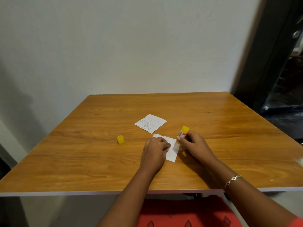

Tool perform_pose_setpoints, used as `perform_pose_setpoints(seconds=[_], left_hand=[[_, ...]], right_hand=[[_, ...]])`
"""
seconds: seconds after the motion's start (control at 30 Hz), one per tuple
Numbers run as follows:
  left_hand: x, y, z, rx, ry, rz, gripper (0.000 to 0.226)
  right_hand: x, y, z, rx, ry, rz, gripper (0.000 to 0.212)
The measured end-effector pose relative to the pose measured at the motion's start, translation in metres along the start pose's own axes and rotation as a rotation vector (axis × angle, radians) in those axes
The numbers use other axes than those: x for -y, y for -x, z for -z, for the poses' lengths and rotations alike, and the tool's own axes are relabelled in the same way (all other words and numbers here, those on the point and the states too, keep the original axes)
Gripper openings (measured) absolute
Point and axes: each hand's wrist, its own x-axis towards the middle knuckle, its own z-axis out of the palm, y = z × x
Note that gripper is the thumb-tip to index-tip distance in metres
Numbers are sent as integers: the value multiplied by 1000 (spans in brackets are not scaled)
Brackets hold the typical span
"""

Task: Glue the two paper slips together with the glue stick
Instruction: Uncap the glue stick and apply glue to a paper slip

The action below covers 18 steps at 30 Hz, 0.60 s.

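While the left hand (155,149) is pressing the near paper slip (172,150) flat on the desk (82,153) at lower middle, the right hand (192,141) is gripping the glue stick (181,136) and should be rubbing gently, with the other slip (150,123) waiting just above.

We see the uncapped glue stick (181,138) tilted, its white tip seemingly touching the near paper slip (172,149), which lies flat. The far paper slip (150,123), printed with a table, lies apart. The yellow cap (120,139) stands upright, left.
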Motion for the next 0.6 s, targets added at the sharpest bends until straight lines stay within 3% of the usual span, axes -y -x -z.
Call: perform_pose_setpoints(seconds=[0.6], left_hand=[[-2, -1, 3, 27, 21, 17, 22]], right_hand=[[4, 31, -4, 74, -80, 25, 19]])
